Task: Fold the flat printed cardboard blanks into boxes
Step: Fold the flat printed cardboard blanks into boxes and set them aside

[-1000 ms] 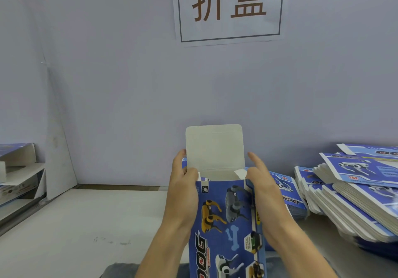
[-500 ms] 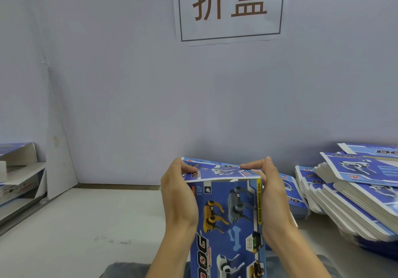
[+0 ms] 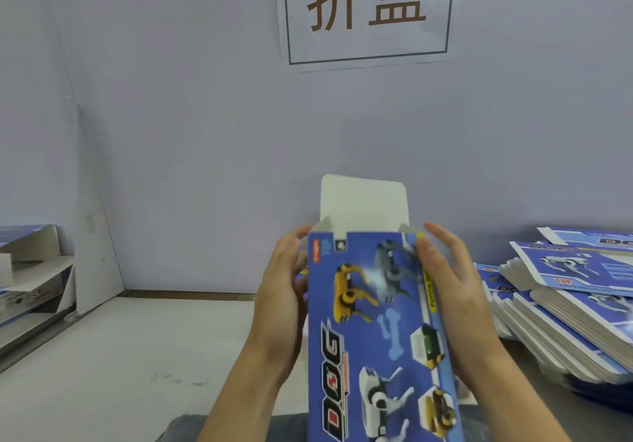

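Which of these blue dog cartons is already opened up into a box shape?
The box held between both hands, its white top flap standing up. The blanks on the right lie flat in stacks.

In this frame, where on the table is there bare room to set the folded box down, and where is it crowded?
Bare tabletop lies left of the left hand, bordered by the wall behind and the shelf unit at far left. The right side is crowded: stacks of flat blanks fill the space beyond the right hand, which holds the box.

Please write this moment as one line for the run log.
box: upright, held | top flap: open | left hand, right hand: gripping sides
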Demonstrator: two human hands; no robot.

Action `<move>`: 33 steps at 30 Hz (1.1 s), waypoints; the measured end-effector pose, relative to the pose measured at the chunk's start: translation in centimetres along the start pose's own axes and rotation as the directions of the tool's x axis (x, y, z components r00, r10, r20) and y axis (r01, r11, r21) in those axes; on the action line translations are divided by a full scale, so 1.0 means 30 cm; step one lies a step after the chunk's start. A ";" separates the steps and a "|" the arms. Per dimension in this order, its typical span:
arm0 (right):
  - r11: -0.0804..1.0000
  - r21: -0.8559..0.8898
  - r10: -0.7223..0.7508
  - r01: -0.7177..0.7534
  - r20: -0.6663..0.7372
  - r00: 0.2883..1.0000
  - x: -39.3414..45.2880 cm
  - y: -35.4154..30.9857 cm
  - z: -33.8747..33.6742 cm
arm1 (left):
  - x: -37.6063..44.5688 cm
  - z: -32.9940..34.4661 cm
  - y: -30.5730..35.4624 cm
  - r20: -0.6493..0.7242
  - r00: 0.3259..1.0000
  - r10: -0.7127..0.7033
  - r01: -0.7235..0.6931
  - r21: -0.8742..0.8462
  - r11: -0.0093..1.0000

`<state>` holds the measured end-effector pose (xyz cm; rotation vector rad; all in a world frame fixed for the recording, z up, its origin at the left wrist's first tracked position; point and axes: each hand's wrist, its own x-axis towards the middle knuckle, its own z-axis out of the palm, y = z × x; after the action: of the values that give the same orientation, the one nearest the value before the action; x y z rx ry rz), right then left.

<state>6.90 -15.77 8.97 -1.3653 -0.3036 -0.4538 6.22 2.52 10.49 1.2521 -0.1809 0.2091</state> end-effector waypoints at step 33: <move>0.963 -0.022 0.267 -0.267 0.139 0.953 -0.006 -0.046 0.023 | 0.032 -0.047 -0.048 0.152 0.979 0.136 -0.176 0.291 0.940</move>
<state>6.10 -15.25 10.21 -1.4203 -0.2291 -0.1321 7.55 3.49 8.99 1.5604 -0.3729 0.3012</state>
